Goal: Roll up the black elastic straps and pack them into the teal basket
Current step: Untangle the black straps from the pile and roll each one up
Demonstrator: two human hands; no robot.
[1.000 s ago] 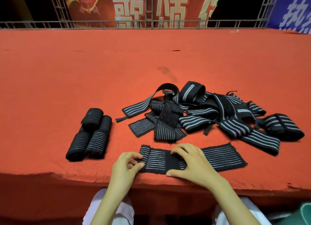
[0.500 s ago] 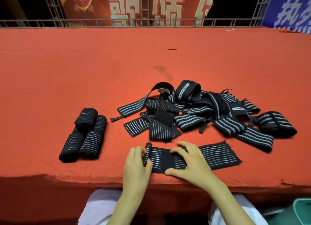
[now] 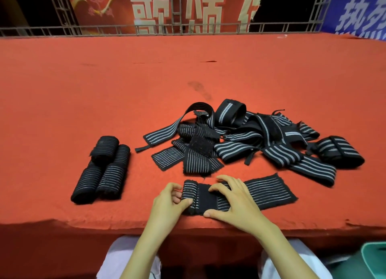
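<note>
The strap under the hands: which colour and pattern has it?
Black strap with thin pale stripes along its length; head view.

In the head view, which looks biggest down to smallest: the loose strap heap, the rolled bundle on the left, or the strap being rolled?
1. loose strap heap, clearly largest.
2-3. strap being rolled and rolled bundle look about alike; the strap lies nearer the camera and is partly covered, so no ranking.

Matt ribbed woven elastic straps (image 3: 240, 140) on rough, fuzzy red felt table cover (image 3: 104, 90); grey metal truss railing (image 3: 188, 28).
</note>
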